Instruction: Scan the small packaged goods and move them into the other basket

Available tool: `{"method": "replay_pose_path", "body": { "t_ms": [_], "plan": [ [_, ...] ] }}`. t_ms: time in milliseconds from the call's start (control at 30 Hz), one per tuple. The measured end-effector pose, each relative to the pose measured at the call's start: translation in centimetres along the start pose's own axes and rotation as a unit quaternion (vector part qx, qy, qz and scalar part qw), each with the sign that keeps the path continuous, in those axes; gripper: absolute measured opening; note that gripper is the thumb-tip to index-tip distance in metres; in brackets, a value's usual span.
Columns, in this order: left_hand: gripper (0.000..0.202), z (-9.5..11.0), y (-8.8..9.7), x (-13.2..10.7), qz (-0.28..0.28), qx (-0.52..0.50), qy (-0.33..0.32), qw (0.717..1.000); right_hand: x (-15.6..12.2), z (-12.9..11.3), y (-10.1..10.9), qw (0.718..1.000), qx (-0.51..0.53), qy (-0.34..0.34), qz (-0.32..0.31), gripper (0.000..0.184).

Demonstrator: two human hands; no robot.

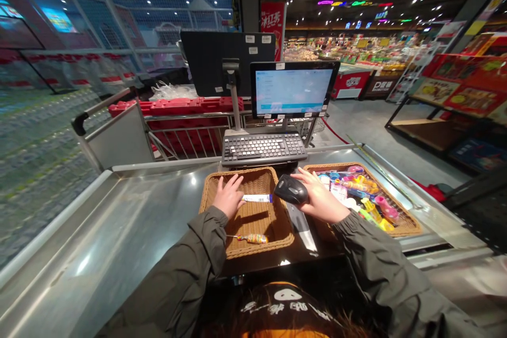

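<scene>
My left hand (228,198) is over a wicker basket (203,190), some of its fingers stretched forward. Between its thumb side and the palm it grips a slim white pen-like stick (257,198) with a blue end and printing on it. A candy-like stick in a colourful striped wrapper (253,238) lies at the bottom of this basket. My right hand (322,198) is closed round a black handheld barcode scanner (291,190), its rounded head close to the blue end of the stick. The underside of the scanner is hidden.
Right of my hand, a second wicker basket (410,224) holds several small colourful toys and packets. Behind the baskets stand a keyboard (263,147) and a lit screen (292,91). A metal counter (158,206) extends left; a trolley (114,129) stands beyond it.
</scene>
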State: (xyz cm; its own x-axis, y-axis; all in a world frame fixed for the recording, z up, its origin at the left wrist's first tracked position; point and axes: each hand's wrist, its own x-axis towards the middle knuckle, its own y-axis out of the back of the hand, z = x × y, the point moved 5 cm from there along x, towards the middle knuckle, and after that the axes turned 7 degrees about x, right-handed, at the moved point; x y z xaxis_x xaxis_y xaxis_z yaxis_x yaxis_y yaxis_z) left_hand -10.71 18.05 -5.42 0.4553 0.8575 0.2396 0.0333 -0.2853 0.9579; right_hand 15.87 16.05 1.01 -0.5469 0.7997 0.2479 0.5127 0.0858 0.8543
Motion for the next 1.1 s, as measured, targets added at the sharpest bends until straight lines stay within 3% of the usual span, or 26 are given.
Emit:
{"method": "replay_pose_path", "body": {
  "t_ms": [300, 633, 900, 1100],
  "plan": [
    [0.01, 0.2, -3.5, -0.8, -0.06, -0.031, -0.002, 0.998, 0.1, -0.5, -0.7, 1.0, 0.0, 0.011, -0.016, 0.049],
    [0.01, 1.2, -7.3, -1.3, -0.173, -0.032, -0.01, 0.984, -0.2, -0.9, -1.4, 0.999, 0.01, 0.023, -0.039, 0.051],
    [0.023, 2.2, -11.3, -2.9, -0.259, -0.032, -0.023, 0.965, -0.5, -1.1, -0.8, 0.999, 0.015, 0.02, -0.036, 0.048],
    [0.022, 2.5, -11.8, -3.2, -0.305, -0.037, -0.03, 0.951, -1.0, -0.9, -0.8, 0.999, 0.021, 0.019, -0.039, 0.046]
  ]
}}
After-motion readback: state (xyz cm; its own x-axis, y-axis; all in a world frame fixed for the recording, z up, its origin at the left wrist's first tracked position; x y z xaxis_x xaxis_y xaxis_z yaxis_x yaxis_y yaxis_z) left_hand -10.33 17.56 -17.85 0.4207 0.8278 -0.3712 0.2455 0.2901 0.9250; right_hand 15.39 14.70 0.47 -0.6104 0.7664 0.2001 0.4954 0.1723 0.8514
